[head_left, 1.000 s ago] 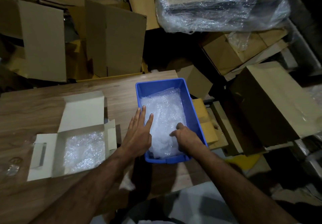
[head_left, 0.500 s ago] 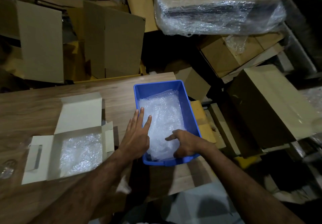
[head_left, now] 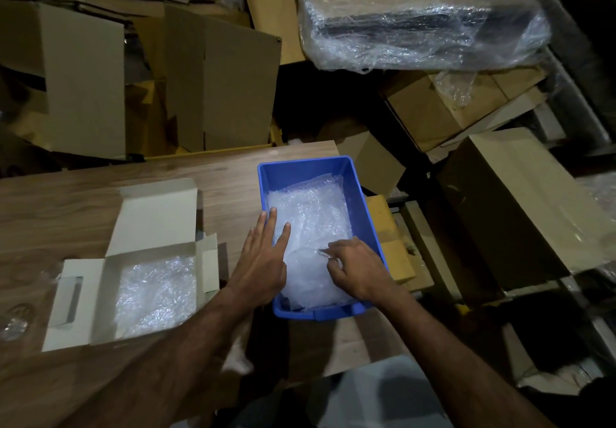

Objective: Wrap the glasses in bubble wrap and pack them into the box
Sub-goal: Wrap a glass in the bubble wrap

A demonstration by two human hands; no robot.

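your left hand [head_left: 263, 261] lies flat, fingers straight, over the left rim of the blue bin [head_left: 361, 194], fingertips on the bubble wrap [head_left: 310, 214] inside it. your right hand [head_left: 355, 269] has its fingers curled, pinching the wrap near the bin's near end. the white box [head_left: 83, 294] sits open on the wooden table [head_left: 50, 201] to the left, lined with more wrap. a glass [head_left: 15, 319], blurred, stands at the table's left edge.
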